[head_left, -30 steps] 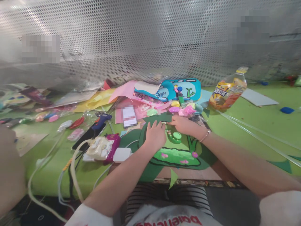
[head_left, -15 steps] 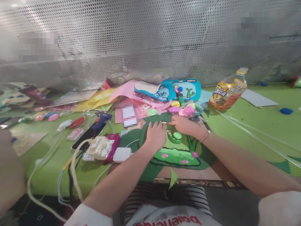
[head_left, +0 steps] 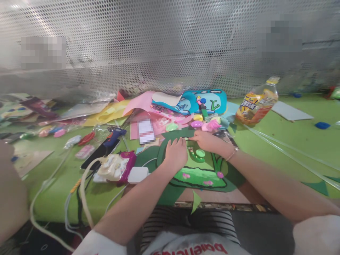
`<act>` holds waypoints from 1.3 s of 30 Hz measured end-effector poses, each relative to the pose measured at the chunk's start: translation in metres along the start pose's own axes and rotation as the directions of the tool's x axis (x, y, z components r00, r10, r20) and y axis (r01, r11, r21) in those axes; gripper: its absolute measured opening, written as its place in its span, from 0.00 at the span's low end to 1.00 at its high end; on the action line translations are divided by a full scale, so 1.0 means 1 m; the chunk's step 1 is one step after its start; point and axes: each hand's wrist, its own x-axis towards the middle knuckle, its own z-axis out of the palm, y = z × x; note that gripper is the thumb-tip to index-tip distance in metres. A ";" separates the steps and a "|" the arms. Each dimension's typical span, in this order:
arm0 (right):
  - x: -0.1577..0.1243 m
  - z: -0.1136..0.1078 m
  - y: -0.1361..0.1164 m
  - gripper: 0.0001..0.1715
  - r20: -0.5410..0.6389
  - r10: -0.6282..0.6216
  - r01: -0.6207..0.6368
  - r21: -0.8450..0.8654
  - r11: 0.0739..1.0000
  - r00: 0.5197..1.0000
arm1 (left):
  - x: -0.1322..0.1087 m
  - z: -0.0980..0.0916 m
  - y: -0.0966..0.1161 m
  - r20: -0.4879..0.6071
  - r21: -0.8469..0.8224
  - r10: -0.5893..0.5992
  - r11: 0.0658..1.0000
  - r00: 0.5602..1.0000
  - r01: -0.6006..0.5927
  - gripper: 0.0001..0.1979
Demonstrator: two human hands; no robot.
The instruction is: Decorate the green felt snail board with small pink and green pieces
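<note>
A green felt picture (head_left: pixel 202 175) with black outlines and pink flowers lies on the table in front of me. My left hand (head_left: pixel 175 153) rests flat on its upper left part, fingers stretched out together. My right hand (head_left: pixel 209 141) lies just beside it on the picture's top edge, fingers drawn together in a pinch over a small piece that I cannot make out. A small green felt snail shape (head_left: pixel 198 154) sits between the two hands.
Pink and yellow sheets (head_left: pixel 117 110), a blue felt picture (head_left: pixel 204 100) and small coloured pieces are piled behind. A glue gun (head_left: pixel 114 135), phone (head_left: pixel 99 152), pink case (head_left: pixel 124 164) and cables lie at left. A tilted bottle (head_left: pixel 257 102) stands at right. Perforated metal screen (head_left: pixel 159 46) behind. Another person's arm (head_left: pixel 10 191) at far left.
Almost nothing has moved. My left hand has shifted slightly on the felt; the arm at the far left has moved a little.
</note>
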 end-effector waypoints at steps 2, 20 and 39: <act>0.000 0.000 0.000 0.24 -0.001 0.003 -0.003 0.000 1.000 1.000 | 0.000 0.001 -0.001 -0.006 0.004 0.009 1.000 1.000 -0.009 0.26; 0.001 -0.002 0.003 0.21 -0.074 -0.057 0.064 0.084 0.994 0.996 | -0.001 0.002 -0.001 -0.022 -0.005 0.005 1.000 1.000 -0.005 0.26; -0.041 -0.041 -0.020 0.09 -0.194 0.458 -0.167 0.753 0.636 0.868 | 0.003 -0.014 0.002 -0.164 -0.303 -0.047 0.953 0.985 -0.005 0.24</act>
